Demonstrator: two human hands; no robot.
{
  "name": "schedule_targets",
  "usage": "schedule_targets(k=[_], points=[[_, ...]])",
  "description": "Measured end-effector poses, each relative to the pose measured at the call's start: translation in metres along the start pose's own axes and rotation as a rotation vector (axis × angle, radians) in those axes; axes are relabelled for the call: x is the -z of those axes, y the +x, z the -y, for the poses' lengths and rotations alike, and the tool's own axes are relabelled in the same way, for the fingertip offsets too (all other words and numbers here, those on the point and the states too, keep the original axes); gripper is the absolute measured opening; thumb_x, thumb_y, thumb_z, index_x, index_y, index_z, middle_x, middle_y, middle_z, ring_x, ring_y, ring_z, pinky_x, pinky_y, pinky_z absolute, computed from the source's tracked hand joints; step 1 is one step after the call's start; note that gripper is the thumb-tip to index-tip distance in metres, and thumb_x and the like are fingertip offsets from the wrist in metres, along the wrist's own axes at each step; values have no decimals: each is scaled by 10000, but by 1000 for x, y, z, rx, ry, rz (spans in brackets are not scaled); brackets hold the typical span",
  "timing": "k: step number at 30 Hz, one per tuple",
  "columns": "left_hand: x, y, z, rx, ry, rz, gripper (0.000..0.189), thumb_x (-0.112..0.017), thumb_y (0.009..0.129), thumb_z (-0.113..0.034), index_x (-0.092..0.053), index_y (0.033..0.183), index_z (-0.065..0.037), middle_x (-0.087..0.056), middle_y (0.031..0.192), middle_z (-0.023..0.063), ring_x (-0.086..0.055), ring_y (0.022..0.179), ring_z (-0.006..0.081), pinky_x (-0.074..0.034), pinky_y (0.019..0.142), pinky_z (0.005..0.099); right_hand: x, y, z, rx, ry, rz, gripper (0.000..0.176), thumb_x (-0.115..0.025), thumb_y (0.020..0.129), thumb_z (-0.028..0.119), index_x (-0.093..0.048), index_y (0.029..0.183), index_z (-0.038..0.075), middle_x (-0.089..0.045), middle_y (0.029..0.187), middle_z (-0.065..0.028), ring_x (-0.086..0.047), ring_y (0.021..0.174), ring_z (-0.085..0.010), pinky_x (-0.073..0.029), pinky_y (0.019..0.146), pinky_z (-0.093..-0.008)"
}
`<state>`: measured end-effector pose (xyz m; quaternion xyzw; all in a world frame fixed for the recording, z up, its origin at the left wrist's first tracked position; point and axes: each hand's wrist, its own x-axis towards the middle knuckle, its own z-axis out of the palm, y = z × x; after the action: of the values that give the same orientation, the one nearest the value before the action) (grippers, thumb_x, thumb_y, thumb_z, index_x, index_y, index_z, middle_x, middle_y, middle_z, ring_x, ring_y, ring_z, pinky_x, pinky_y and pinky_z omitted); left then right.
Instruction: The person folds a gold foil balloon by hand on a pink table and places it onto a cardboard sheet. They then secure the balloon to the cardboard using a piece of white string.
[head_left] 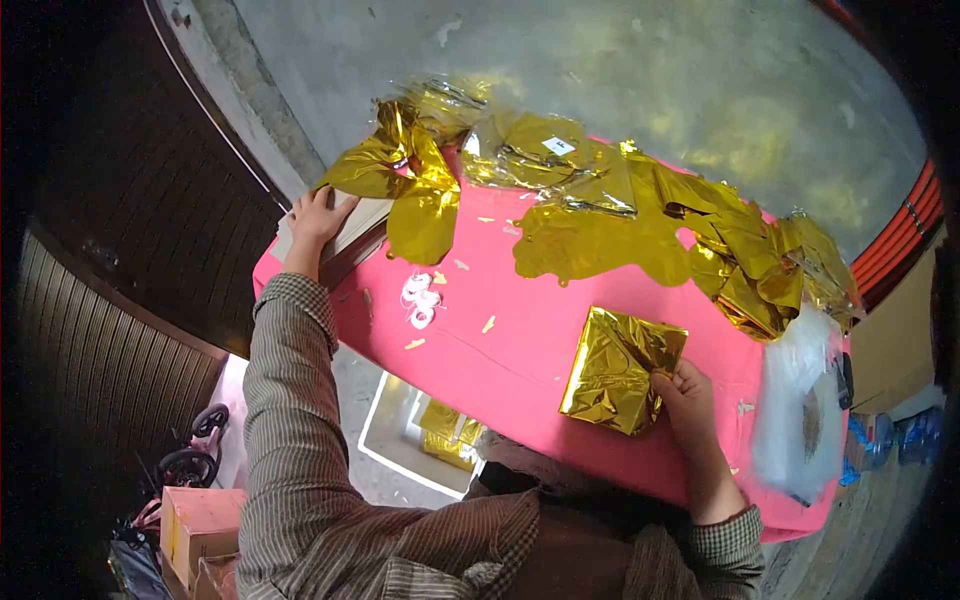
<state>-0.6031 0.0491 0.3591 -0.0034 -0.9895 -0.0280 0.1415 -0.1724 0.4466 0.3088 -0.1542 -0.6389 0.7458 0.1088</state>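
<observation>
My right hand (690, 402) pinches the lower right corner of a folded gold foil balloon (622, 370), held at the front of the pink-covered table (480, 290). At the table's left end, my left hand (317, 222) lies on a pale flat stack (357, 225), its thumb apart from the fingers. The tip of an unfolded gold foil balloon (423, 220) reaches to its fingertips. Small rolls of white string (421, 300) sit to the right of my left forearm.
Spread gold foil balloons (590, 240) and clear-wrapped foil packs (545, 150) line the far edge. Clear plastic bags (800, 410) lie at the right end. Below the table stands a white-rimmed bin (375, 415) with gold packs. A cardboard box (200, 530) is at lower left.
</observation>
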Motion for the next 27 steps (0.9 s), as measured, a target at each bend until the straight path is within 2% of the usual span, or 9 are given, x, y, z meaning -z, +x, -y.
schedule_targets(k=[5,9,12,15,17,20,21,27], points=[[1,-2,2,29,-92,-9,626,-533,816,-600,-570,1266,-166,-469,1369,90,-390,1282,294,-304,1053,449,-5,-1,6,10,-4,1,202,-545,907,20,-583,1100,-22,-662,992,-45,-598,863,-76,-471,773,-225],[0,-8,3,65,-63,-60,556,-543,836,-533,-584,1240,-153,-482,1347,99,-392,1282,290,-316,1049,434,-2,0,5,13,-45,0,189,-546,907,24,-585,1087,-19,-659,985,-38,-595,854,-72,-467,765,-222],[4,-12,5,31,-63,-71,569,-543,828,-545,-588,1231,-145,-475,1354,107,-382,1291,300,-309,1054,448,0,0,3,16,-68,12,184,-546,906,23,-586,1081,-16,-658,979,-33,-592,852,-70,-463,770,-222],[11,-15,3,118,-69,-22,605,-537,820,-562,-572,1248,-135,-453,1381,123,-370,1302,315,-292,1063,465,0,0,4,8,-62,5,185,-548,905,24,-587,1082,-15,-656,967,-26,-582,839,-64,-457,768,-219],[6,-8,11,226,-58,-5,671,-524,812,-593,-525,1299,-132,-415,1415,140,-334,1332,324,-252,1082,503,-2,1,1,35,-25,-3,182,-555,905,29,-590,1078,-17,-652,945,-14,-566,811,-53,-451,746,-211],[3,-2,19,254,-13,31,765,-471,795,-670,-443,1371,-167,-380,1449,124,-303,1361,313,-241,1082,533,-7,1,6,31,-9,-29,177,-562,902,29,-595,1070,-16,-651,913,-4,-557,781,-47,-449,722,-207],[4,2,22,256,-24,94,828,-464,780,-703,-378,1422,-186,-313,1494,122,-240,1396,311,-185,1100,559,-6,1,5,31,-8,-32,177,-562,902,29,-595,1070,-16,-651,913,-4,-557,781,-47,-449,722,-207],[3,6,25,258,-9,105,878,-468,759,-733,-343,1446,-200,-300,1495,144,-211,1407,315,-126,1114,572,-5,0,9,4,-61,-29,166,-576,890,18,-604,1050,-12,-651,872,5,-555,758,-45,-452,708,-209]])
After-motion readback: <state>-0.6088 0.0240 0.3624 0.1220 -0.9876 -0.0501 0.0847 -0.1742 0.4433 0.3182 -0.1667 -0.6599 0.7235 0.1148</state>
